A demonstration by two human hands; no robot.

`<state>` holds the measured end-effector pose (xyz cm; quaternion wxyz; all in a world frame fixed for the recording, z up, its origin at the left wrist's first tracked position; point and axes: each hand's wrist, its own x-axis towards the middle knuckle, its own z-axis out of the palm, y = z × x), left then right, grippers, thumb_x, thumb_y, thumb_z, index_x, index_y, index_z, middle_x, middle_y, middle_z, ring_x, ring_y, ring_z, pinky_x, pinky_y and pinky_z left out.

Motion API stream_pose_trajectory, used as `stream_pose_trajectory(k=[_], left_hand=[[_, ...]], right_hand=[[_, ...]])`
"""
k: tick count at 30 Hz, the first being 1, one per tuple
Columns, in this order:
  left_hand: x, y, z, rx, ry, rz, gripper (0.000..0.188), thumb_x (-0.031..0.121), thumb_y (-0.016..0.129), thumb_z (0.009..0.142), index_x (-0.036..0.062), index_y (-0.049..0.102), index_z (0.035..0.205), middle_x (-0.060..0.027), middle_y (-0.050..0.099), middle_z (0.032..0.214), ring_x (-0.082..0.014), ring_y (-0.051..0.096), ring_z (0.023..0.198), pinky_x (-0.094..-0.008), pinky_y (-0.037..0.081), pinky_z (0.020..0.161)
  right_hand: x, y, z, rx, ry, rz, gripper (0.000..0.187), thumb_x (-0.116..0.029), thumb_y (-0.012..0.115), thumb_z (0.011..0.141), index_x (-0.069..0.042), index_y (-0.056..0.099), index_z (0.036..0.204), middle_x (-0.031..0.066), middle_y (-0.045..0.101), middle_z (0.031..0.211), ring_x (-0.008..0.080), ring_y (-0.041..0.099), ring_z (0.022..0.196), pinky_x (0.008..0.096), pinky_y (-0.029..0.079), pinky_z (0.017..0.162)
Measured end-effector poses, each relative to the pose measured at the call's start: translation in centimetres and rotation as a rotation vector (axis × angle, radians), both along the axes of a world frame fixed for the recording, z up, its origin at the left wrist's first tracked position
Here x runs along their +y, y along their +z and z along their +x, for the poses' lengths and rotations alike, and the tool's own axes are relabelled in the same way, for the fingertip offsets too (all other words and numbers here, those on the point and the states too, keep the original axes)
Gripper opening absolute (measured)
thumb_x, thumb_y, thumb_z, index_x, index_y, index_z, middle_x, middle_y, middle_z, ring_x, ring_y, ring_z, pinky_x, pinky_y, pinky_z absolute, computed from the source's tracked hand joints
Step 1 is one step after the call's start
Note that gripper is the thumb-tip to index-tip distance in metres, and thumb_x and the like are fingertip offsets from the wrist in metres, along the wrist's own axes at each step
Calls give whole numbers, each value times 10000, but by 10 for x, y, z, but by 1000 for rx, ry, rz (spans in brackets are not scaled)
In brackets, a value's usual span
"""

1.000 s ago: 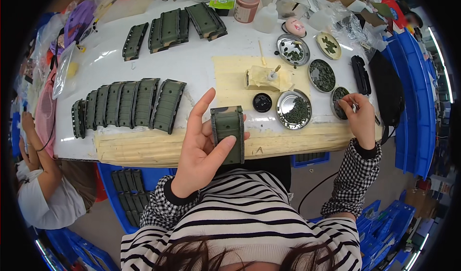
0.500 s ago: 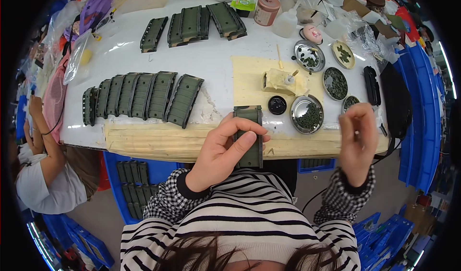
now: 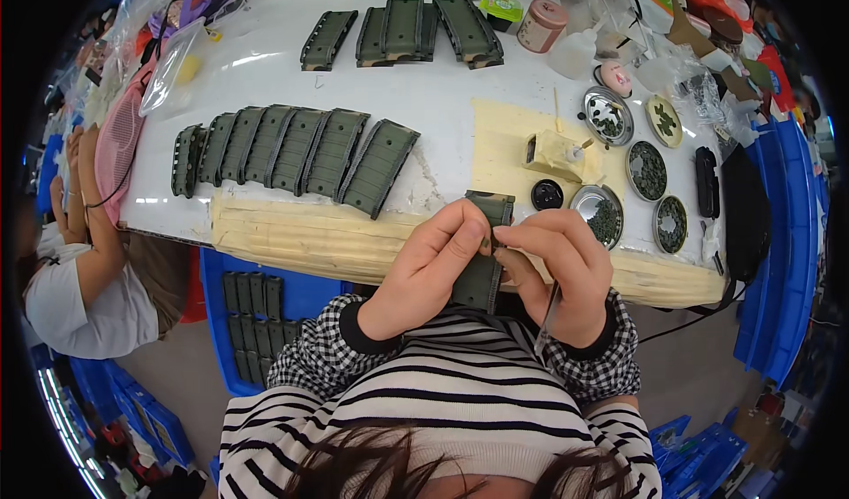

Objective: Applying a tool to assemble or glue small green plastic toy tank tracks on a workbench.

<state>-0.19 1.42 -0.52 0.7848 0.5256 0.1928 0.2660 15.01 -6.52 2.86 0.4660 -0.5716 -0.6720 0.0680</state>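
A dark green, ribbed, curved panel [image 3: 478, 284] stands over the table's front edge, just in front of my body. My left hand [image 3: 433, 264] is closed at its left side, thumb and index finger pinched near the panel's upper part; the other fingers are hidden. My right hand [image 3: 566, 269] meets it from the right, its fingertips bent in close to the left thumb. Out of the right palm, a thin silvery tool [image 3: 549, 315] points down toward my body; its kind is unclear. Whatever tiny piece lies between the fingertips is too small to name.
Similar green panels stand in a row [image 3: 292, 149] at left and in a group [image 3: 398, 34] farther back. On the right are round dishes of small green pieces [image 3: 647, 170], a black round lid [image 3: 546, 195] and a paper-wrapped block [image 3: 559, 156]. A person [image 3: 84, 295] sits at left.
My right hand has come left from beside the dishes to the panel, where its fingertips now meet my left hand. A thin tool shows in it. The whole view has shifted.
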Motion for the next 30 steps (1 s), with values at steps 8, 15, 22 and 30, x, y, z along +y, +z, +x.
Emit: stream_pose_trajectory(k=[8,15,22,30], left_hand=[[3,0,2,51,69,308,234,175,403,1035,13,499,896,-43,446,790,-162,407,782,-263,366,723],[3,1,2,171,111,578,236,182,411,1029,7,506,902,-54,477,833,-179,416,864,-278,357,796],[-11,2,10,-6,256,342,632,9,512,945,26,196,1492,-158,610,1062,-153,593,933,-258,468,842],[-9,6,-3,248,202,712,839,-32,620,830,2,135,1514,-208,657,1067,-323,674,830,-333,525,742]], right_hand=[[0,-1,15,-399,82,124,340,-66,734,653,-28,683,987,49,642,811,141,557,560,247,411,488],[-1,0,3,-236,9,69,254,11,757,668,-23,671,904,63,625,768,183,583,564,269,445,485],[4,11,4,-102,-123,60,242,57,738,656,-12,656,873,85,596,743,223,596,577,294,469,505],[17,3,7,-235,-74,124,229,-23,752,688,-25,658,896,74,605,781,218,590,587,300,467,511]])
